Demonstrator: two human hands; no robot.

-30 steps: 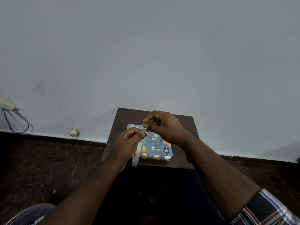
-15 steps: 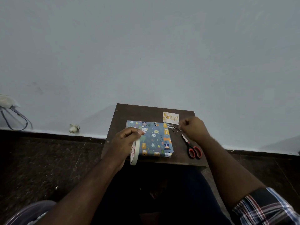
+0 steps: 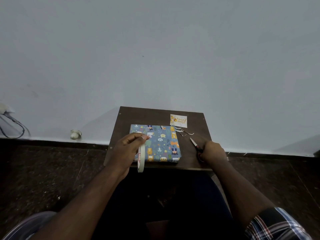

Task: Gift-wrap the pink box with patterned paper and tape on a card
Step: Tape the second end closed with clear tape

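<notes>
Left hand (image 3: 129,149) fingers curled, thumb and forefinger pinching the top of the tape roll (image 3: 141,157); roll hangs on edge, over the box's 9 o'clock side and past the table's near edge. Right hand (image 3: 212,152) curled over the scissors (image 3: 195,146) handles; whether it actually grips them, cannot tell, handles mostly hidden under the hand. Blades closed, tip pointing to 11 o'clock.

Head view, only one: wrapped box (image 3: 158,142) lies flat on the small dark table (image 3: 124,122), already covered in blue patterned paper with animal prints, centre-left of the tabletop, near edge close to the table's 6 o'clock edge. Card (image 3: 178,120) flat at the table's 1 o'clock corner, just beyond the box's far right corner, apart from it. Paper scraps (image 3: 183,132) between card and scissors tip. Scissors at 3 o'clock of the box, on the table. Plaid sleeve (image 3: 277,226) on the right arm. Grey wall (image 3: 155,49) behind, cables (image 3: 12,125) at far 9 o'clock, dark floor (image 3: 43,170).
</notes>
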